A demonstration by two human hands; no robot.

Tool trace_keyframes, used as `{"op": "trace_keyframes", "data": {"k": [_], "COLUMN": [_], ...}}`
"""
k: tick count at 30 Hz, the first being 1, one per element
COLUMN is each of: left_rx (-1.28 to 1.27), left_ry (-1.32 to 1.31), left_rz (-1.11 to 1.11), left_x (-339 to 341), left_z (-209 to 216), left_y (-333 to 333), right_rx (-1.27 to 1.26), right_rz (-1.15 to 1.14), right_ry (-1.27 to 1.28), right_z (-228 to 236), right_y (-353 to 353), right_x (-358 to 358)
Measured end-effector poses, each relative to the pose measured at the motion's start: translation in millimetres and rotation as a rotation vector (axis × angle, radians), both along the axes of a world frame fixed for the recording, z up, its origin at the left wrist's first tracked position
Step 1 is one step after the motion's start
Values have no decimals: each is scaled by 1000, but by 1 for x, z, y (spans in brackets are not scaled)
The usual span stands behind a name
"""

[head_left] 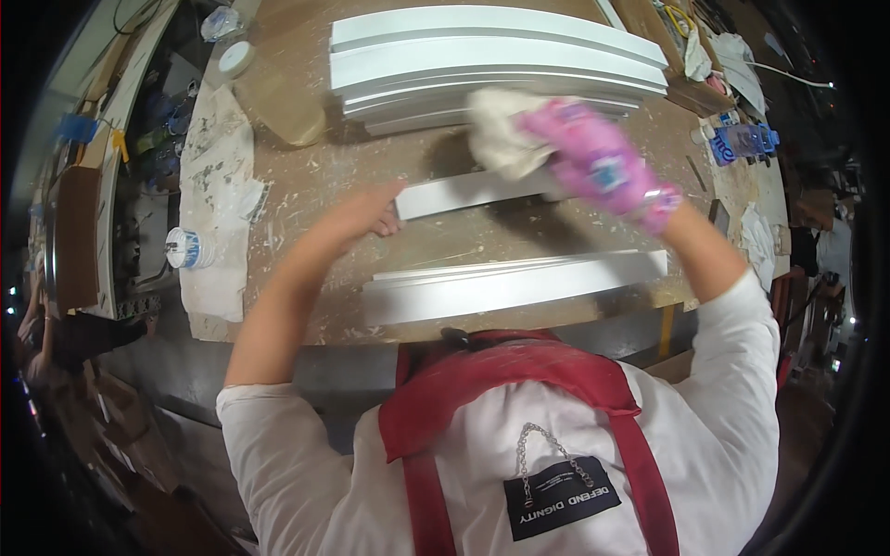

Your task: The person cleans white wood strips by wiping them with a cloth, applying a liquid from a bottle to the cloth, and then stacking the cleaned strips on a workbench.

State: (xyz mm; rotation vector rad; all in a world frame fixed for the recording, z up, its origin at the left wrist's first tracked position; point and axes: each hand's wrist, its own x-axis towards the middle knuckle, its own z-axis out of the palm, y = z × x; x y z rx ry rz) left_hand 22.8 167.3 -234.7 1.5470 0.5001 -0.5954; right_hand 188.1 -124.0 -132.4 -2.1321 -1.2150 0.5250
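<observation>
A narrow white strip (pixel 464 194) lies across the middle of the workbench. My bare left hand (pixel 373 209) grips its left end, with the fingers curled at the edge. My right hand (pixel 593 157), in a pink patterned glove, is closed on a bunched cream cloth (pixel 505 139), somewhat blurred. The cloth is over the strip's right part and hides some of it; whether it touches the surface I cannot tell. Closer to me lies a small pile of white strips (pixel 519 289). Beyond my hands rises a larger stack of long white boards (pixel 491 57).
A stained white sheet (pixel 215 167) covers the bench's left side, with a small white tub (pixel 188 248) on it. Behind are a yellowish plastic bottle (pixel 286 109) and a white lid (pixel 235 59). A blue-labelled bottle (pixel 744 142) lies at the right, near a wooden box (pixel 691 93).
</observation>
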Motion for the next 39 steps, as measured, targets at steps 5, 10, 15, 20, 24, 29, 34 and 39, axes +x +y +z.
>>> {"op": "trace_keyframes", "data": {"k": [5,10,15,20,24,29,34,39], "left_rx": [-277,-327,-320,-93,14,293,1006,1034], "left_ry": [-36,-1,111,175,114,10,-457,-725], "left_rz": [215,48,279,116,4,-157,-665,-721], "left_x": [2,-1,6,8,16,17,19,55], "left_z": [16,-22,0,16,29,59,83,59], "left_y": [-22,5,-17,-4,21,18,-23,-107], "right_rx": [-383,-385,-630,-389,-352,-454,-378,-393], "right_rz": [196,276,-474,-732,-531,-704,-753,-776], "right_ry": [90,-641,-336,-294,-444,-549,-610,-615], "right_z": [-24,-65,-65,-53,-77,-122,-119,-119], "right_y": [93,-38,-187,-260,-306,-303,-299,-295], "right_x": [-67,17,103,92,66,51,44,46]}}
